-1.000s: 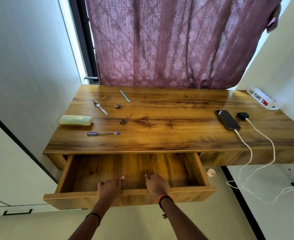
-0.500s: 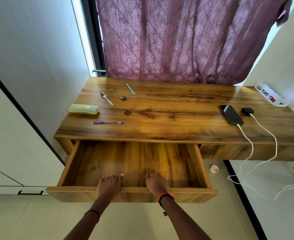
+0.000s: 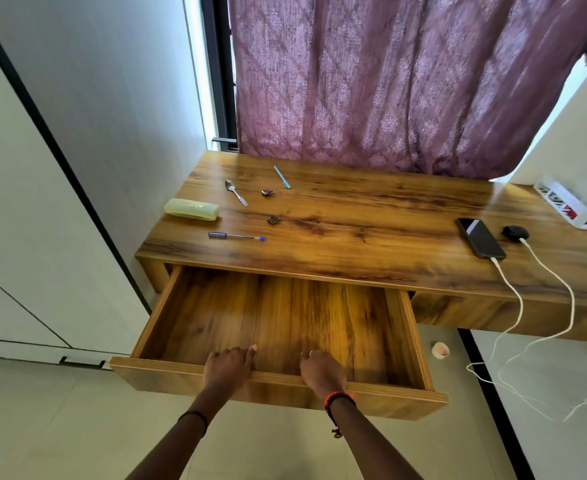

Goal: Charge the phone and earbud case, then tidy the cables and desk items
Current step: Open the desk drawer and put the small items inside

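**Sam:** What's the biggest thing?

**Mia:** The wooden bench (image 3: 354,216). Its drawer (image 3: 285,317) is pulled out wide.

**Sam:** And the hands?

**Mia:** The left hand (image 3: 228,367) and the right hand (image 3: 321,370) both hold the drawer's front edge. The fingers (image 3: 233,355) curl over it and grip it. Their tips are hidden.

**Sam:** Where's the phone?

**Mia:** On the bench's right side. Two white cables (image 3: 522,306) hang down and run out of the picture. One goes into the phone (image 3: 480,238). The other goes into the round black earbud case (image 3: 515,233) just beside it.

**Sam:** And those little dark things (image 3: 274,220)?

**Mia:** Too small to tell.
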